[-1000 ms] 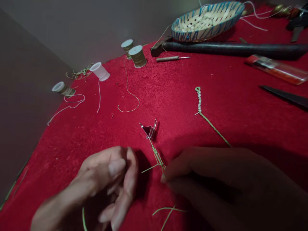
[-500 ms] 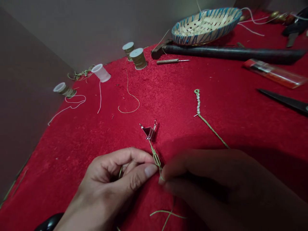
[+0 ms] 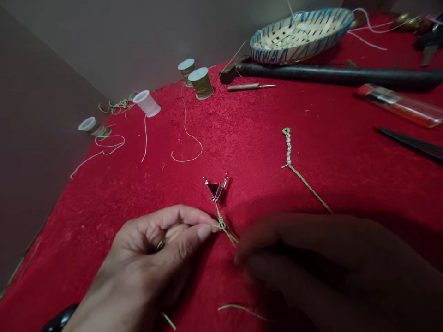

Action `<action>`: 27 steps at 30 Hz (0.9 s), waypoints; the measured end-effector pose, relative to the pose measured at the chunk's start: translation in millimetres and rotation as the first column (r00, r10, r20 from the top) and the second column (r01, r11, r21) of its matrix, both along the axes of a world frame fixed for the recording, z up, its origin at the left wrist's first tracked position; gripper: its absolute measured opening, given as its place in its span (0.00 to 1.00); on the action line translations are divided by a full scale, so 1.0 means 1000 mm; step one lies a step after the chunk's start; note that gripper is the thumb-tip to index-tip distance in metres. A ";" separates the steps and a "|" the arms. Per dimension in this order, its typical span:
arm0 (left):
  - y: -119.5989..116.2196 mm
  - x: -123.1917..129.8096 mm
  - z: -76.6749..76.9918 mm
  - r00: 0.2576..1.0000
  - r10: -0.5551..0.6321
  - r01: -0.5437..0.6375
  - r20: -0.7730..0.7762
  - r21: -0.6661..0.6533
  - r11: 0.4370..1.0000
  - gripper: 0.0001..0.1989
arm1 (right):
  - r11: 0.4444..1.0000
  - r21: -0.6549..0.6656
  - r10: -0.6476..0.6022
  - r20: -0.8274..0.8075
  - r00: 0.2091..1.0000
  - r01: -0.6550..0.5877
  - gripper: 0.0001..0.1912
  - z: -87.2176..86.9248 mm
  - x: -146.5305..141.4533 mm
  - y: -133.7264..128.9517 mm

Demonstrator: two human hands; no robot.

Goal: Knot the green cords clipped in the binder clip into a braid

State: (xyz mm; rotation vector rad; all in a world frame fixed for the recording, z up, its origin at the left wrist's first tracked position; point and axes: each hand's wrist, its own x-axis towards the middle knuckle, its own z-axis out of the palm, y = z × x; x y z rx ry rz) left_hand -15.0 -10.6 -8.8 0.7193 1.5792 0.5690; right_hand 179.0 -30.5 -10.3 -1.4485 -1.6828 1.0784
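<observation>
A black binder clip (image 3: 215, 190) lies on the red cloth (image 3: 138, 193) and holds a knotted green cord (image 3: 223, 226) hanging toward me. My left hand (image 3: 148, 258) pinches one green strand between thumb and forefinger, pulling it sideways from the knot. My right hand (image 3: 321, 272) is dark and blurred, its fingertips close to the cord's lower end. Whether they grip it, I cannot tell. A separate green braided cord (image 3: 304, 184) lies farther right, its lower end hidden behind my right hand.
Several thread spools (image 3: 200, 83) and loose pale threads lie at the back left, beside a low wall (image 3: 44, 138). At the back right are a woven basket (image 3: 301, 37), a long dark rod (image 3: 332, 76), an awl (image 3: 251, 86), a clear red-trimmed case (image 3: 398, 105) and a black blade (image 3: 411, 145).
My left hand has drawn back left, pulling a green strand out sideways from the knot. My right hand has shifted slightly and blurred; the clip has not visibly moved.
</observation>
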 end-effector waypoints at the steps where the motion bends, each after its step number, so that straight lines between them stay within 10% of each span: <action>1: 0.000 -0.002 0.001 0.999 -0.003 0.003 0.034 -0.012 1.000 0.19 | 1.000 -0.029 0.001 -0.015 1.000 -0.001 0.15 0.001 0.001 -0.001; 5: -0.003 -0.008 0.001 1.000 -0.011 0.011 -0.014 -0.001 1.000 0.20 | 0.993 -0.116 0.022 -0.058 0.998 -0.028 0.18 -0.008 0.005 0.001; 9: 0.001 -0.006 0.003 0.991 -0.001 0.004 -0.137 0.020 1.000 0.20 | 0.973 0.184 0.179 -0.242 0.954 -0.136 0.15 -0.020 0.012 0.005; 14: 0.021 0.011 0.007 0.990 -0.008 0.014 -0.141 0.046 0.999 0.18 | 0.991 0.109 -0.074 -0.053 0.996 0.080 0.13 -0.005 0.014 -0.003; 21: 0.005 -0.002 0.002 0.980 -0.018 0.028 -0.196 0.049 0.998 0.20 | 0.999 -0.035 -0.016 -0.395 0.919 0.003 0.08 -0.028 0.006 0.009; 27: -0.004 -0.012 0.002 0.980 -0.032 0.050 -0.198 0.088 0.995 0.24 | 0.965 -0.256 -0.093 -0.134 0.987 0.056 0.10 0.008 0.008 -0.002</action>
